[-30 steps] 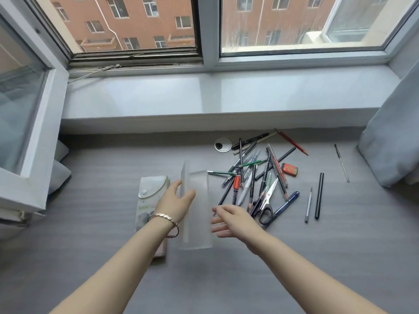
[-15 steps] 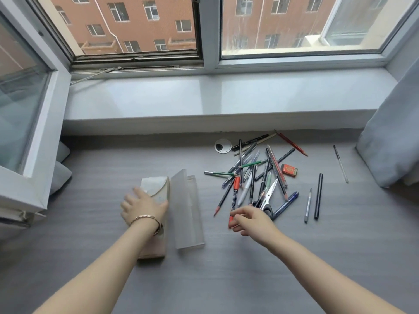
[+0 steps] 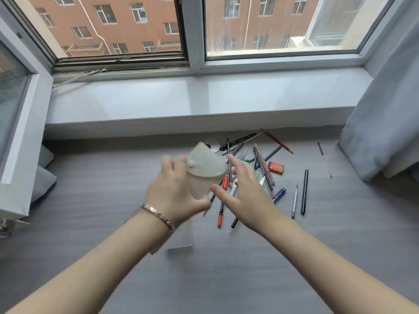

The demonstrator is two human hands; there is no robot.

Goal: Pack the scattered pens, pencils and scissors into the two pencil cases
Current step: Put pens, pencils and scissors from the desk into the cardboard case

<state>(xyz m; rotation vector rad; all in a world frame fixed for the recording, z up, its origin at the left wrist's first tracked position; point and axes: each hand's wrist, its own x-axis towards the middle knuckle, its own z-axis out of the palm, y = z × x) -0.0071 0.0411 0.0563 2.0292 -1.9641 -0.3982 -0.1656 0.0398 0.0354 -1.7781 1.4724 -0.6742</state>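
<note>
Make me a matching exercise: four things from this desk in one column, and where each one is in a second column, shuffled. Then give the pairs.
Things:
1. white case
2. eraser
3. red pencil
4. black pen

Places:
A. lying alone, right of the pile, beside a grey pencil
B. held up in the left hand
C. far edge of the pile, nearest the sill
D. on the desk, just right of the pile's middle

Pairs: 1-B, 2-D, 3-C, 4-A

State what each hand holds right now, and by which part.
Left hand grips the snap-flap pencil case around its lower body, lifted off the table. Right hand is open beside it, holding nothing.
</note>
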